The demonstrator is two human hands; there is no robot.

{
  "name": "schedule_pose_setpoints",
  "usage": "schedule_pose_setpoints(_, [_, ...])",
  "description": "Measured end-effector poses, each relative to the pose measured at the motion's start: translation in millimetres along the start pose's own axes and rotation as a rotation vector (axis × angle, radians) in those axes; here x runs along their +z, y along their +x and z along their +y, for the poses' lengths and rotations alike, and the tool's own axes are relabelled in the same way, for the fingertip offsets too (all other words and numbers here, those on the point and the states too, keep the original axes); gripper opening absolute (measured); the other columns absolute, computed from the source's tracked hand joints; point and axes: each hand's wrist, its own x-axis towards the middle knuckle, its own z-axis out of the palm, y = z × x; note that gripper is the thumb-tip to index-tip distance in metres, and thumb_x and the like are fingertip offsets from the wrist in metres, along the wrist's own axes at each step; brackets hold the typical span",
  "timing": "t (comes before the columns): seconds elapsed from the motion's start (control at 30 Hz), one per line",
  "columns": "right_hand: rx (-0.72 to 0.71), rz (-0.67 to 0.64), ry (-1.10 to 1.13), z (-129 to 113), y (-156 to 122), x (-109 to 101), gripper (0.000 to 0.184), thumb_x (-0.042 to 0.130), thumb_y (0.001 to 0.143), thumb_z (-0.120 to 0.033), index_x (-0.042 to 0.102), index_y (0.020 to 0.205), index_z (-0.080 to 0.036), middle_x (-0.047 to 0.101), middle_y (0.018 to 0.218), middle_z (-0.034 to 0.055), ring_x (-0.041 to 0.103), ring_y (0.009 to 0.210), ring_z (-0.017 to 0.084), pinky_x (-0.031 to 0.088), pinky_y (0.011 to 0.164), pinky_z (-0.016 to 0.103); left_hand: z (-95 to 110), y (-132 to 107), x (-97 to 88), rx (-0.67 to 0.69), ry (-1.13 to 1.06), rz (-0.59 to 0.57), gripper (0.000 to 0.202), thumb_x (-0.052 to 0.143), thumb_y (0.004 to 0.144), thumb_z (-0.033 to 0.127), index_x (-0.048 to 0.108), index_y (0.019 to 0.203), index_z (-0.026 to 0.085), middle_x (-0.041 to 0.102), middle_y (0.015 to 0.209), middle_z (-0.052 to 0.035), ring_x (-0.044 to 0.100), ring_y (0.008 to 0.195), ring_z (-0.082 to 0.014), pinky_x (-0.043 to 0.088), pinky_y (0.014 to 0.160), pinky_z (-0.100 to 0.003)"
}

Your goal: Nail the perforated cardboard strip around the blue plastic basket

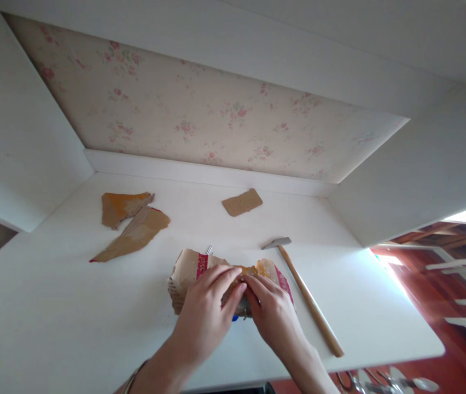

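A stack of torn brown cardboard (184, 268) with red printed bands lies at the middle of the white table. My left hand (212, 298) is closed over its middle, thumb and fingertips pinched together near the top. Close beside it, my right hand (269, 303) pinches at the same spot, fingertips almost meeting the left ones. Whatever small thing may sit between the fingertips is hidden. A thin metal end (209, 250) sticks out behind the stack, and a bit of blue (235, 317) shows below it.
A hammer with a wooden handle (310, 301) lies to the right. Torn cardboard scraps (134, 232) are at the back left, and a small cardboard rectangle (243, 202) is at the back. White panels and flowered wallpaper (225, 120) bound the table (73, 317).
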Motion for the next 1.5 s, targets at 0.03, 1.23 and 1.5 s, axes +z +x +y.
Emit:
schedule_pose_setpoints(0.03, [-0.002, -0.001, 0.003, 0.0, 0.0, -0.1, 0.022, 0.046, 0.096, -0.013, 0.066, 0.094, -0.022, 0.072, 0.089, 0.0049, 0.067, 0.078, 0.019, 0.050, 0.071, 0.027, -1.5, 3.7, 2.6, -0.010, -0.050, -0.022, 0.021, 0.055, 0.094, 0.025, 0.066, 0.112, 0.021, 0.070, 0.103, -0.0060, 0.067, 0.093, -0.0170, 0.056, 0.087, -0.030])
schedule_pose_setpoints(1.23, [0.617, -0.007, -0.304, 141.2, -61.4, -4.5, 0.037, 0.035, 0.100, -0.029, 0.052, 0.129, -0.014, 0.060, 0.110, 0.0177, 0.062, 0.082, 0.028, 0.043, 0.069, 0.037, -21.8, 1.8, 22.6, -0.033, -0.050, 0.031, 0.016, 0.057, 0.094, 0.027, 0.070, 0.094, 0.018, 0.076, 0.090, -0.0036, 0.073, 0.074, -0.0143, 0.057, 0.072, -0.022])
schedule_pose_setpoints(1.5, [0.726, 0.063, 0.099, 112.0, -45.5, -24.1, 0.047, 0.020, 0.100, -0.050, 0.056, 0.097, -0.020, 0.055, 0.072, 0.0001, 0.056, 0.056, 0.015, 0.042, 0.048, 0.025, -22.3, 2.3, 22.8, -0.008, -0.043, 0.018, 0.018, 0.055, 0.095, 0.028, 0.070, 0.094, 0.019, 0.076, 0.089, -0.0048, 0.073, 0.078, -0.0160, 0.057, 0.073, -0.023])
